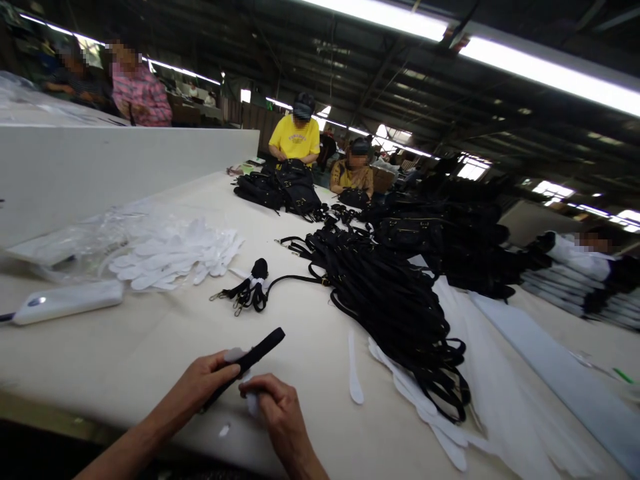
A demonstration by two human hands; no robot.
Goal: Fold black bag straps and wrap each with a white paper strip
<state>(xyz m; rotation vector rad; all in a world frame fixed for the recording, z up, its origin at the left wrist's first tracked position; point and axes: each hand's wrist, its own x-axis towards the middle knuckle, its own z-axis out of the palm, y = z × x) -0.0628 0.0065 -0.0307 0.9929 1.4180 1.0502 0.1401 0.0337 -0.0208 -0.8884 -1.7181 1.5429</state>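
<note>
Near the front edge of the table, my left hand (213,375) is closed around a folded black strap (267,347) that slants up to the right. A pale strip (234,355) shows against the strap by my left fingers. Just to the right, my right hand (281,410) pinches a white strip (251,403) close to the strap's underside; its far end is hidden by the fingers. Beyond both hands lies a bundle of black straps (257,283) with metal clips, wrapped in white at its middle.
A large heap of black straps (385,287) covers the centre right, with white spoon-shaped strips (425,407) beneath. More white strips (175,257), plastic bags (95,237) and a white corded device (70,301) lie left. Co-workers handle black bags (297,187) at the far end.
</note>
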